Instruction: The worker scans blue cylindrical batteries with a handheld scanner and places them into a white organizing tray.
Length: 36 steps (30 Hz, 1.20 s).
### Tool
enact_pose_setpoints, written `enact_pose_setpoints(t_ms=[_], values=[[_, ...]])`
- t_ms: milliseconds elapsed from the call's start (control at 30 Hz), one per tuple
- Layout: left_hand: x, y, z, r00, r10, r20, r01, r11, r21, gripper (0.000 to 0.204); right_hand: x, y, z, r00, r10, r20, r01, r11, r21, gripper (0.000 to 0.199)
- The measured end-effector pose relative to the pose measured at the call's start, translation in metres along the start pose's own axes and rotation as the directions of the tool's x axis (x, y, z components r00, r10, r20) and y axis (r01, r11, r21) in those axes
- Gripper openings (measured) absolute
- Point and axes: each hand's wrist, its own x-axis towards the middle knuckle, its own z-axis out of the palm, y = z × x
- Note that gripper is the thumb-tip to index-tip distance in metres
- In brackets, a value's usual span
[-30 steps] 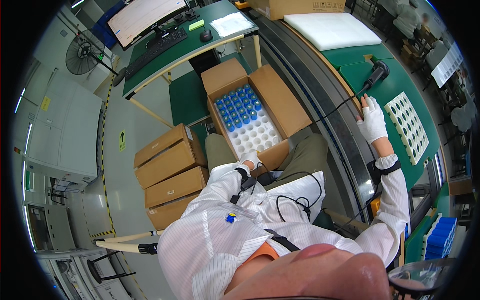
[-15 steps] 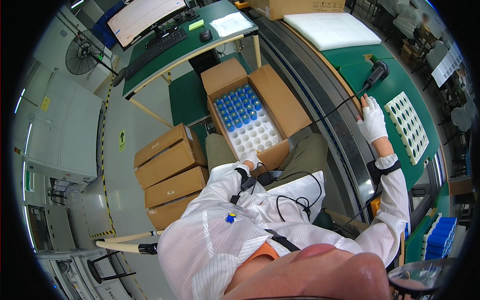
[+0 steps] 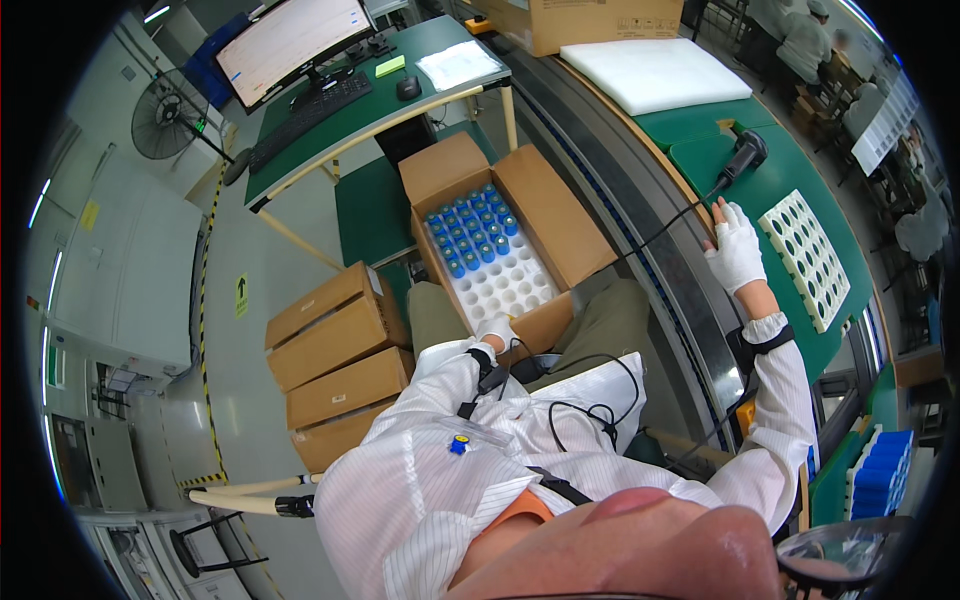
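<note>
A fan and a monitor stand at left, the monitor on a desk. Closed cartons lie nearer. Beside them, a box with its flaps up holds a white tray; blue cells fill its far part, and the near slots are bare. The gloved left hand is at the box's near edge; I cannot tell whether it grips. Well apart from it, the gloved right hand, fingers extended and holding nothing, is at the green table's edge, between a scanner and a holed plate.
</note>
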Motion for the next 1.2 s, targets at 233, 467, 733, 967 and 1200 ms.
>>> enact_pose_setpoints(t_ms=[233, 467, 733, 967, 1200], values=[[-0.003, 0.002, -0.004, 1.000, -0.018, 0.014, 0.018, 1.000, 0.009, 0.053, 0.000, 0.000, 0.002, 0.999, 0.014, 0.035, -0.013, 1.000, -0.020, 0.062], [-0.002, -0.001, 0.002, 1.000, 0.001, -0.020, -0.001, 1.000, 0.005, 0.056, -0.001, 0.002, 0.005, 1.000, 0.017, 0.021, -0.017, 1.000, -0.004, 0.063], [-0.004, 0.003, -0.003, 0.998, 0.027, -0.060, -0.027, 1.000, 0.009, 0.044, 0.000, 0.002, 0.004, 1.000, 0.004, 0.024, -0.004, 1.000, -0.014, 0.064], [-0.008, 0.006, -0.007, 1.000, -0.013, -0.022, 0.012, 0.999, -0.035, 0.050, -0.001, 0.003, 0.006, 0.999, 0.026, 0.035, -0.026, 1.000, -0.006, 0.065], [-0.003, -0.001, 0.000, 0.999, 0.013, -0.053, -0.014, 1.000, -0.014, 0.048, -0.001, 0.003, 0.005, 0.999, 0.019, 0.033, -0.018, 1.000, -0.011, 0.064]])
